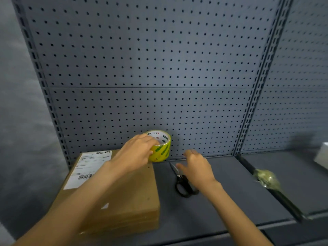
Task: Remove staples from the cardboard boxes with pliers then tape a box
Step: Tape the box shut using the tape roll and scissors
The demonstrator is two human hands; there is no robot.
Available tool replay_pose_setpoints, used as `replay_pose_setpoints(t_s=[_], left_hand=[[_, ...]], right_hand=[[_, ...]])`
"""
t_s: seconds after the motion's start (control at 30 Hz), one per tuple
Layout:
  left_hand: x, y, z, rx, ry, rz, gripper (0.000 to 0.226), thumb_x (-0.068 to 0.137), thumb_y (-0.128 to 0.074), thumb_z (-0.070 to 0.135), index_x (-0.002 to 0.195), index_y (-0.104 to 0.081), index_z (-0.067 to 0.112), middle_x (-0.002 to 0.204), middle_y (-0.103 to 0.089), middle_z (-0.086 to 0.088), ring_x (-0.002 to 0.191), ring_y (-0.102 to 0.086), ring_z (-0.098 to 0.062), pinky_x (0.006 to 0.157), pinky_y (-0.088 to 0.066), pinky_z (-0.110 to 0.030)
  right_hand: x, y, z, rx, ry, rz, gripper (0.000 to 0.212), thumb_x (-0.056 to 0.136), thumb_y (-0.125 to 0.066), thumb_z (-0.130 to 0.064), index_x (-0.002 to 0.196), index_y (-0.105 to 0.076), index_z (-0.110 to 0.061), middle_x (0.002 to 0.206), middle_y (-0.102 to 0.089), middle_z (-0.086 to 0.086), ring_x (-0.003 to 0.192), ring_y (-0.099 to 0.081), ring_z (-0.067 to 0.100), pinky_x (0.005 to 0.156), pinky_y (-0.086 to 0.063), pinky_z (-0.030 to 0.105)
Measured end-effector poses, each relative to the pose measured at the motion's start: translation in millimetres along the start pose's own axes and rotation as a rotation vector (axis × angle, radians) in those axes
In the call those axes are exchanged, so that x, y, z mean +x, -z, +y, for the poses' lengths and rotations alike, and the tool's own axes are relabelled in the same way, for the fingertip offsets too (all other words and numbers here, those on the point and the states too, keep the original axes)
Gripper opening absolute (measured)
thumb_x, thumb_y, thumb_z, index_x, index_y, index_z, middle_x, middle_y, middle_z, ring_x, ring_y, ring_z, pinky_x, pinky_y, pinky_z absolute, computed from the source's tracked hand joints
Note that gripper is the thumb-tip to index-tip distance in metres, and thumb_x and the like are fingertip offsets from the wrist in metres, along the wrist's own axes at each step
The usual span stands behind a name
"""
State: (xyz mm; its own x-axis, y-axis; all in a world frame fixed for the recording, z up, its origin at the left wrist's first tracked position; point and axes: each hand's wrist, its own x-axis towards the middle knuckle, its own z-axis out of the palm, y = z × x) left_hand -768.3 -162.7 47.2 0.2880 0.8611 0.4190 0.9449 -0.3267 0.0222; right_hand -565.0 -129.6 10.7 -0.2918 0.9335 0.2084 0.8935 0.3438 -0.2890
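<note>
"Tape! See, the left hand has its fingers curled over the top of the yellow roll and holds it. The roll stands by the wall with holes, at the far corner of the brown box."

"So is this the taping part?"

"I think so. I see no pliers anywhere. The box lies flat and shut on the grey shelf, with a white label on top."

"What about the other hand?"

"The right hand is spread out, fingers apart, holding nothing. It hangs over the scissors. I cannot tell if it touches them."

"What comes next?"

"My guess: lift the roll over to the box, find the loose end, pull some out. The scissors would cut it."

"Anything in the way?"

"Not much. The scissors lie just beside the box, so the hand must mind the sharp tips. A crumpled wad of old tape sits well off to the right, on the dark bar between the shelves. Something white peeks in at the far right edge."
</note>
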Motion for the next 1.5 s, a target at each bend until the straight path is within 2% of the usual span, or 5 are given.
replay_pose_setpoints(t_s=[0.13, 0.3, 0.73, 1.0, 1.5], left_hand=[[1, 2, 3, -0.002, -0.041, -0.034, 0.036, 0.094, -0.053, 0.023, 0.130, -0.049, 0.023, 0.129, -0.052, 0.007, 0.122, -0.042, -0.011, 0.106, -0.031, -0.027], [4, 11, 5, -0.030, -0.127, -0.075, 0.031, 0.093, -0.054, 0.022, 0.123, -0.052, 0.022, 0.122, -0.054, 0.007, 0.116, -0.044, -0.012, 0.100, -0.035, -0.028], [-4, 19, -38, -0.659, 0.332, 0.078, 0.043, 0.094, -0.055, 0.019, 0.136, -0.045, 0.017, 0.135, -0.049, 0.004, 0.127, -0.044, -0.013, 0.104, -0.035, -0.025], [4, 15, -21, -1.064, 0.472, -0.020, 0.042, 0.087, -0.063, 0.029, 0.126, -0.050, 0.020, 0.112, -0.058, 0.007, 0.099, -0.056, -0.003, 0.069, -0.044, -0.007], [10, -2, -17, -1.115, 0.585, 0.042, 0.014, 0.093, -0.050, 0.003, 0.085, -0.061, 0.007, 0.082, -0.065, -0.007, 0.073, -0.061, -0.014, 0.066, -0.051, -0.018]], right_hand=[[3, 26, -5, 0.086, 0.274, 0.199, 0.059, 0.088, -0.065, -0.037, 0.138, -0.041, -0.015, 0.136, -0.042, -0.002, 0.124, -0.041, 0.017, 0.095, -0.040, 0.028], [10, 33, -13, 0.026, 0.470, 0.161, 0.041, 0.082, -0.072, -0.023, 0.119, -0.060, -0.009, 0.134, -0.052, 0.005, 0.129, -0.042, 0.022, 0.105, -0.038, 0.037], [7, 26, -19, 0.510, 0.377, 0.096, 0.031, 0.087, -0.067, -0.008, 0.082, -0.046, -0.030, 0.090, -0.055, -0.015, 0.087, -0.051, 0.002, 0.069, -0.039, 0.012], [3, 25, -17, 0.654, 0.370, 0.022, 0.032, 0.083, -0.070, -0.004, 0.079, -0.051, -0.029, 0.083, -0.057, -0.015, 0.082, -0.053, -0.002, 0.071, -0.039, 0.009], [-3, 30, -24, 0.800, 0.301, -0.035, 0.012, 0.075, -0.064, -0.014, 0.079, -0.053, -0.018, 0.079, -0.058, -0.008, 0.083, -0.055, 0.015, 0.077, -0.045, 0.036]])
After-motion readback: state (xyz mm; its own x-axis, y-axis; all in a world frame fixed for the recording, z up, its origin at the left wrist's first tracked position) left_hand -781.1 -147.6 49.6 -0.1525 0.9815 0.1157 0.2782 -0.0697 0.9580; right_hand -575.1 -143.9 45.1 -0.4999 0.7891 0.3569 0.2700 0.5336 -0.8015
